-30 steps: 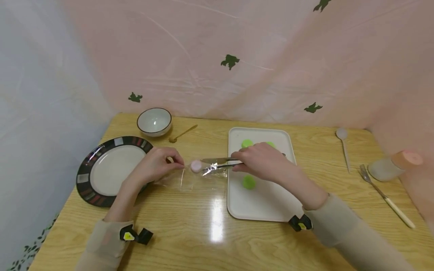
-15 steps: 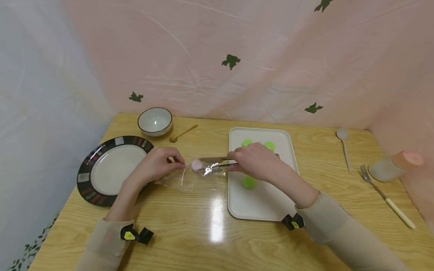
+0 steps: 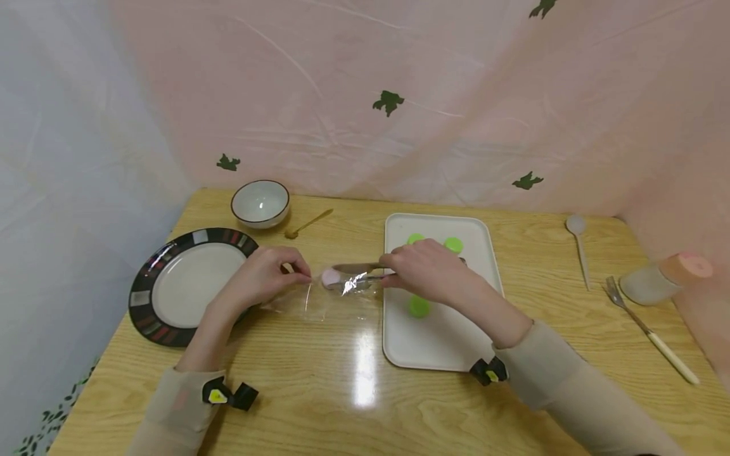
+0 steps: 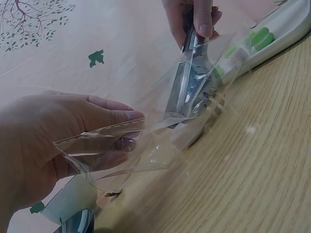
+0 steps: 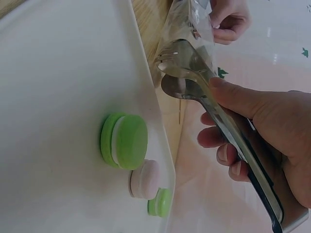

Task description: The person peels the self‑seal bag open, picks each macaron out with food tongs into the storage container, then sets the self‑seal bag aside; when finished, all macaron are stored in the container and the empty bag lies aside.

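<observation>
My left hand pinches the edge of a clear plastic bag between thumb and fingers, left of the tray. From the right, my right hand grips metal serving tongs with one forked end and one spoon-like end. A pale pink macaron shows through the film at the tongs' tips; whether they touch it I cannot tell. Under the right hand lies a white tray bearing green macarons, one nearest being the green macaron. Beyond it, another pink macaron shows in the right wrist view.
A dark-rimmed plate lies beside the left forearm. Behind it stand a white bowl and a small gold spoon. At the right are a pale spoon, a fork and a tipped pink-topped jar.
My right hand has shifted left, taking the tongs deeper into the bag beside the pink macaron. The left hand stays almost still.
</observation>
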Tool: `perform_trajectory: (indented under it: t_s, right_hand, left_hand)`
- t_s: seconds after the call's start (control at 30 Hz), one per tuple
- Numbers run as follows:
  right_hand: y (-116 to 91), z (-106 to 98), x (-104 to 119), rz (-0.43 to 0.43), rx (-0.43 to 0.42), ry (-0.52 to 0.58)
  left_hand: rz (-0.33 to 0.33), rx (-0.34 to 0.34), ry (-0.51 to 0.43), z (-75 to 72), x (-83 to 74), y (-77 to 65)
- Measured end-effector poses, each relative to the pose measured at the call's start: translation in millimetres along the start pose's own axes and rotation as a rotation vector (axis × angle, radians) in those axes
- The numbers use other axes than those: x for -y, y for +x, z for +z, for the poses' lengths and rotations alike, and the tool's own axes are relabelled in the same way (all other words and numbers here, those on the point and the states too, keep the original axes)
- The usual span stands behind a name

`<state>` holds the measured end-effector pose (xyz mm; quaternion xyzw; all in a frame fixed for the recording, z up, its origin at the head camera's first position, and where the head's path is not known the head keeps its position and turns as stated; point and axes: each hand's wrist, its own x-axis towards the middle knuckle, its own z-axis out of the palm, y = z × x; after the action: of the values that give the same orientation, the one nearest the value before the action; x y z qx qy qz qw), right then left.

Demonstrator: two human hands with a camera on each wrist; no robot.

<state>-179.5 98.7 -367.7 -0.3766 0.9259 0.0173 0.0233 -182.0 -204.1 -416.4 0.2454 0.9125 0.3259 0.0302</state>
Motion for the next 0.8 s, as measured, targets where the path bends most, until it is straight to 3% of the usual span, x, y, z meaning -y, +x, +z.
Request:
perform_trajectory:
  t_s: [0.8]
  right_hand:
    - [3.0,-3.8,6.6,0.007,-0.001,-0.037]
  left_hand:
    - [0.021,-0.003,0.005,-0.9,-2.0,-0.2]
